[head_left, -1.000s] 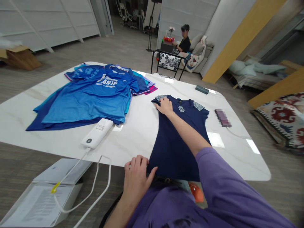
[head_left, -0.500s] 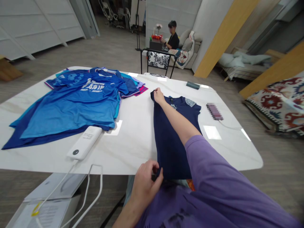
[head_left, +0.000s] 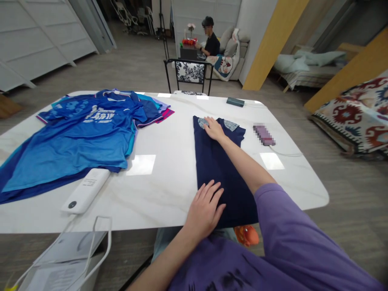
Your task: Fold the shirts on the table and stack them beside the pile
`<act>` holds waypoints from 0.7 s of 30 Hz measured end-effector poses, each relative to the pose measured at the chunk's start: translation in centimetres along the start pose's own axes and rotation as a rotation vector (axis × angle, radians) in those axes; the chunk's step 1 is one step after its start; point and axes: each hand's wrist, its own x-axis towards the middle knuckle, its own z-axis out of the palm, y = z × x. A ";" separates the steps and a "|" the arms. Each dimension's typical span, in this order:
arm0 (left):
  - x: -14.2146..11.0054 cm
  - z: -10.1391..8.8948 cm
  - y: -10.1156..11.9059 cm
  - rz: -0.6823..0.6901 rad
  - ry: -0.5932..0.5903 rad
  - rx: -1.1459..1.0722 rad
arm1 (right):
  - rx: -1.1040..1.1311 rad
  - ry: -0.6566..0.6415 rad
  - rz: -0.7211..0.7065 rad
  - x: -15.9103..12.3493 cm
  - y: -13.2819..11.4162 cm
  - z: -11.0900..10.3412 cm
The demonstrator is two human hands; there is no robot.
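A dark navy T-shirt (head_left: 226,178) with patterned grey shoulder patches lies on the white table in front of me, its left edge folded inward. My left hand (head_left: 206,206) rests flat on the lower left part of the shirt, fingers spread. Farther up, my right hand (head_left: 214,128) lies on the shirt near the left shoulder patch, fingers stretched out. Neither hand grips the cloth. To the left, a blue jersey (head_left: 100,129) with white lettering lies spread on top of several other shirts.
A white power bank (head_left: 86,192) with a cable lies at the front left of the table (head_left: 163,161). A phone (head_left: 264,134) with a cable and a dark green case (head_left: 235,102) lie at the right. Beyond stand a chair (head_left: 189,72) and a seated person (head_left: 211,40).
Both hands have let go of the shirt's left edge, which is now folded inward, and lie flat on it. My view has shifted slightly to the right.
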 end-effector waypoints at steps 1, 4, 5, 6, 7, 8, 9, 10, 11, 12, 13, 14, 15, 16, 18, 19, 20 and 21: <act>0.0 0.7 -0.3 -0.006 -0.016 0.055 | -0.010 -0.088 -0.034 -0.3 -0.4 0.8; -0.3 2.1 -1.3 -0.019 -0.084 0.144 | -0.055 -0.172 -0.048 -0.4 -1.0 3.0; -0.4 2.2 -1.8 -0.019 -0.102 0.163 | -0.066 -0.158 -0.050 -0.2 -1.0 3.5; -0.4 2.1 -2.4 -0.015 -0.117 0.180 | -0.074 -0.140 -0.053 0.1 -0.9 4.0; -0.3 1.8 -3.1 -0.009 -0.128 0.196 | -0.077 -0.127 -0.055 0.5 -0.8 4.3; -0.1 1.3 -3.9 0.002 -0.136 0.210 | -0.077 -0.120 -0.050 1.1 -0.8 4.5; 0.2 0.8 -4.7 0.015 -0.141 0.222 | -0.074 -0.118 -0.042 1.8 -0.8 4.6; 0.4 0.3 -5.6 0.030 -0.150 0.231 | -0.069 -0.122 -0.033 2.5 -0.8 4.7; 0.7 -0.2 -6.3 0.041 -0.160 0.238 | -0.058 -0.132 -0.029 3.3 -0.8 4.7; 0.9 -0.6 -6.9 0.051 -0.171 0.245 | -0.036 -0.145 -0.028 4.1 -0.8 4.5; 1.1 -0.9 -7.1 0.057 -0.179 0.251 | -0.007 -0.151 -0.026 4.8 -0.6 4.2; 1.3 -1.1 -7.0 0.055 -0.182 0.257 | 0.022 -0.139 -0.021 5.4 -0.1 3.8; 1.5 -1.2 -6.5 0.043 -0.180 0.260 | 0.042 -0.099 -0.008 5.9 0.6 3.2; 1.8 -1.3 -5.7 0.021 -0.173 0.259 | 0.047 -0.032 0.018 6.1 1.7 2.4; 2.6 -0.9 -3.0 -0.026 -0.172 0.227 | 0.007 0.144 0.120 5.7 4.9 0.3; 3.1 -0.5 -1.4 -0.034 -0.188 0.191 | -0.026 0.226 0.189 5.2 6.9 -0.8; 3.7 0.0 0.2 -0.023 -0.214 0.146 | -0.057 0.285 0.269 4.4 9.0 -1.8; 4.4 0.7 1.8 0.004 -0.244 0.101 | -0.079 0.316 0.355 3.6 11.2 -2.8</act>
